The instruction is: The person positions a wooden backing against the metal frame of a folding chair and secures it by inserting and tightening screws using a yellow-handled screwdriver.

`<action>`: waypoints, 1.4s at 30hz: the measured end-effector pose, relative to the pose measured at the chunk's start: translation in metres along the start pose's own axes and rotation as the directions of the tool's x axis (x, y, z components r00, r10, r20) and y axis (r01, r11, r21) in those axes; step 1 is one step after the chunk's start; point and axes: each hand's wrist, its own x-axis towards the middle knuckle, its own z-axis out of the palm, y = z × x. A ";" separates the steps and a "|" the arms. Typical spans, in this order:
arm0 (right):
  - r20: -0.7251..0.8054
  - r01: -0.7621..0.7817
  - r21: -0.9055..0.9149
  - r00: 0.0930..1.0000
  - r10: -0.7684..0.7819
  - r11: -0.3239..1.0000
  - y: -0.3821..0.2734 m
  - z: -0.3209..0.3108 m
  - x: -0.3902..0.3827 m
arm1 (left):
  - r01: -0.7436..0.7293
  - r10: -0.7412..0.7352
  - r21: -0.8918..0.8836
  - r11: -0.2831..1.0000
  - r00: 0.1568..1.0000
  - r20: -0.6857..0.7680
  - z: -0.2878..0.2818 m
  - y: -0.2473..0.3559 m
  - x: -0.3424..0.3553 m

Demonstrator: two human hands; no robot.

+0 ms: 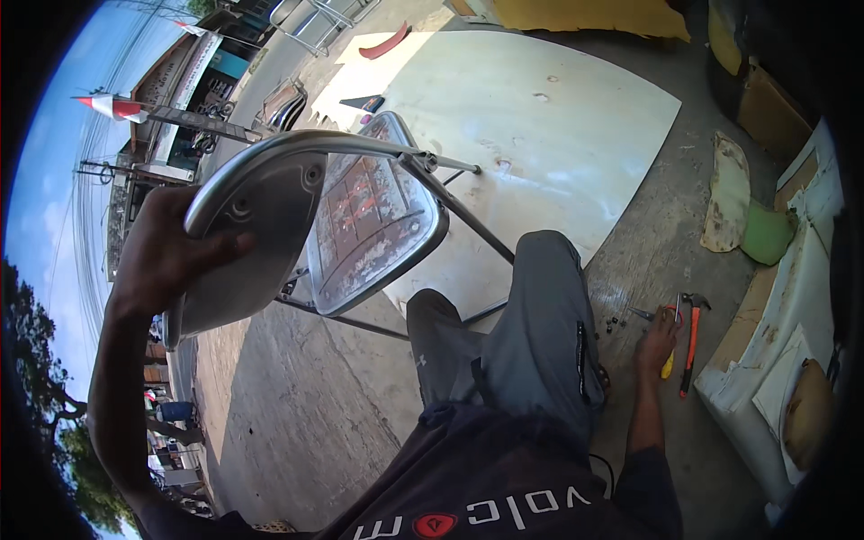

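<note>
A metal folding chair (450, 200) stands tilted in front of me, its brown seat (364, 216) badly worn and flaking. My left hand (171, 247) is closed round the edge of the chair's rounded backrest (256, 229), thumb across its bare grey back. Down on the ground at the right, the fingers of my right hand (660, 340) curl over a yellow-handled tool (667, 365), which they partly hide. Right beside it lies a hammer (691, 346) with an orange handle. Small dark pieces (614, 322) are scattered left of this hand.
A large pale sheet (540, 117) covers the ground beyond my knees. Green foam (767, 234) and a white padded piece (774, 360) lie at the right. A curved red strip (385, 43) and another chair frame (310, 25) are farther off. A street runs along the left.
</note>
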 end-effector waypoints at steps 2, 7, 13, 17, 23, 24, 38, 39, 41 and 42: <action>0.032 0.223 -0.100 0.975 -0.221 0.970 0.000 0.015 0.021 | 0.017 -0.016 0.032 0.999 1.000 -0.016 -0.002 -0.007 -0.011; 0.402 0.262 -0.112 0.894 -0.197 0.959 -0.007 0.017 0.057 | 0.169 -0.169 0.064 0.984 0.986 -0.003 -0.005 -0.012 -0.027; 0.219 0.200 0.004 0.956 -0.196 0.980 0.028 0.063 0.056 | 0.225 -0.223 -0.060 0.972 0.974 0.037 -0.004 -0.017 -0.023; 0.089 0.065 0.110 0.993 -0.075 0.992 0.032 0.089 0.058 | 0.251 -0.269 -0.112 0.961 0.944 -0.189 -0.007 -0.052 -0.048; 0.102 -0.227 0.699 0.970 0.219 0.679 0.030 0.115 0.020 | 0.200 -0.161 0.092 0.975 0.933 -0.323 -0.059 -0.069 -0.070; 0.178 -0.282 0.748 0.957 0.227 0.601 0.015 0.109 0.012 | 0.188 -0.146 0.098 0.977 0.931 -0.334 -0.060 -0.064 -0.070; 0.825 -0.779 0.563 0.549 -0.134 0.275 -0.086 0.079 -0.020 | 0.310 -0.343 -0.156 0.938 0.897 -0.278 -0.097 -0.069 -0.088; 0.835 -0.771 0.545 0.537 -0.123 0.329 -0.083 0.076 -0.013 | 0.301 -0.336 -0.166 0.939 0.902 -0.271 -0.095 -0.069 -0.090; 0.856 -0.770 0.498 0.509 -0.087 0.399 -0.071 0.081 -0.006 | 0.269 -0.302 -0.157 0.950 0.919 -0.255 -0.092 -0.066 -0.081; 0.855 -0.792 0.501 0.516 -0.057 0.348 -0.068 0.080 -0.007 | 0.258 -0.286 -0.142 0.956 0.927 -0.242 -0.091 -0.064 -0.075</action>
